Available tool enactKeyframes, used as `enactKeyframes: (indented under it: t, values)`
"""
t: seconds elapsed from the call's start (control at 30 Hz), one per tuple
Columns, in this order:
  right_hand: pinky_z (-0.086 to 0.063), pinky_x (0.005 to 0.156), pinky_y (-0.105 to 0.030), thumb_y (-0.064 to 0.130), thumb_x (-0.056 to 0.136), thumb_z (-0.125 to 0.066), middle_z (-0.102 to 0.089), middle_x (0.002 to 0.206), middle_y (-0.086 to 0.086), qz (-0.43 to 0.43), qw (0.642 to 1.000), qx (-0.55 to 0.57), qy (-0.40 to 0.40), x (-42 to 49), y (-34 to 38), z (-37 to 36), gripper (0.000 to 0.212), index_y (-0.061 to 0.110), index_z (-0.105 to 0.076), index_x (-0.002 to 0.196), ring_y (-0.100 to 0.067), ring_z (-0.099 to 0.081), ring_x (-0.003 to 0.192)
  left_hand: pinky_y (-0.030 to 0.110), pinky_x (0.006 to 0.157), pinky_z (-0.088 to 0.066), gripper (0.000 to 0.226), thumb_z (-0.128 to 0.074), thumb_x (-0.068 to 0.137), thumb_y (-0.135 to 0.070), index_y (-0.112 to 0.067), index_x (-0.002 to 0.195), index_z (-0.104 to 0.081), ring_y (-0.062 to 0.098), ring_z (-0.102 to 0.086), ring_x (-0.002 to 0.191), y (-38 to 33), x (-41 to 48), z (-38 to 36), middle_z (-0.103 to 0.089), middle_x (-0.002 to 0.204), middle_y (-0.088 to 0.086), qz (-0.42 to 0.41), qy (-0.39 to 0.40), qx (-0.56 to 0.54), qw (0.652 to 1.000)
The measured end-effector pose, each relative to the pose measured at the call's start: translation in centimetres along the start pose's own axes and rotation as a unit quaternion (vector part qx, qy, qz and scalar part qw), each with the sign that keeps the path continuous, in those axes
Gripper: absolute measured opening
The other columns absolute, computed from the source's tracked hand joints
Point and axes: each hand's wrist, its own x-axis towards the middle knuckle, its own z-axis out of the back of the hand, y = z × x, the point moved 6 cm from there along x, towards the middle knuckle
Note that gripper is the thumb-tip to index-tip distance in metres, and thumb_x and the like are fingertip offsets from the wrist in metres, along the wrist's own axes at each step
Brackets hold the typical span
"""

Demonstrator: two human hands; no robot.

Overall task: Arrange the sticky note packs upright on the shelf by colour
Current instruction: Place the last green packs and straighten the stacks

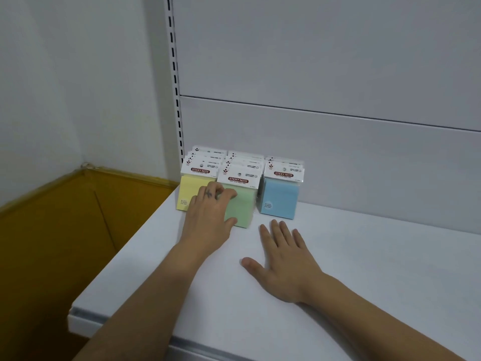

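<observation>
1. While our left hand [208, 212] lies over the front green pack [246, 204], its grip is clamped on this pack, fingers curled at the upper edge, thumb low on the face.
2. Our right hand [283, 256] rests flat on the shelf [377, 256], grip apart, fingers spread.
3. We see upright rows: yellow packs [187, 194] left, green middle, blue packs [280, 201] right.

Three upright rows at back of white shelf [377, 261]: yellow packs [188, 192], green packs [243, 165], blue packs [280, 201]. Left hand [208, 213] grips front green pack [246, 208], fingers curled. Right hand [285, 260] flat on shelf, fingers spread.
</observation>
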Motion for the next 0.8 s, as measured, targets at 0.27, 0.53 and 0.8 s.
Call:
enactKeyframes:
  t: [0.27, 0.53, 0.8]
  values:
    - [0.01, 0.118, -0.043, 0.08, 0.074, 0.0, 0.018, 0.159, -0.005, -0.001, 1.0, 0.004, -0.004, -0.1, -0.1, -0.1, 0.098, 0.02, 0.011, 0.151, -0.021, 0.022, 0.145, 0.031, 0.092, -0.037, 0.053, -0.068, 0.081, -0.037, -0.028, 0.127, -0.043, 0.019, -0.036, 0.117, -0.1, -0.3, -0.3, -0.04, 0.13, 0.0, 0.004, -0.004, 0.023, 1.0]
    - [0.01, 0.119, -0.042, 0.081, 0.07, 0.002, 0.016, 0.159, -0.005, 0.001, 1.0, 0.021, -0.006, -0.2, -0.1, 0.1, 0.102, 0.021, 0.009, 0.152, -0.02, 0.02, 0.145, 0.032, 0.093, -0.037, 0.048, -0.063, 0.084, -0.039, -0.025, 0.126, -0.047, 0.021, -0.036, 0.119, -0.6, -0.9, 0.2, -0.042, 0.132, 0.002, 0.001, -0.01, 0.028, 1.0]
    - [-0.002, 0.12, -0.037, 0.073, 0.087, -0.019, 0.0, 0.161, -0.002, 0.001, 0.996, 0.073, -0.05, -0.4, -0.6, 1.6, 0.084, 0.023, 0.0, 0.153, -0.017, 0.003, 0.148, 0.037, 0.093, -0.037, 0.039, -0.065, 0.083, -0.038, -0.021, 0.118, -0.058, 0.024, -0.041, 0.12, -2.6, -1.0, 1.1, -0.049, 0.128, 0.004, -0.043, -0.031, 0.003, 0.999]
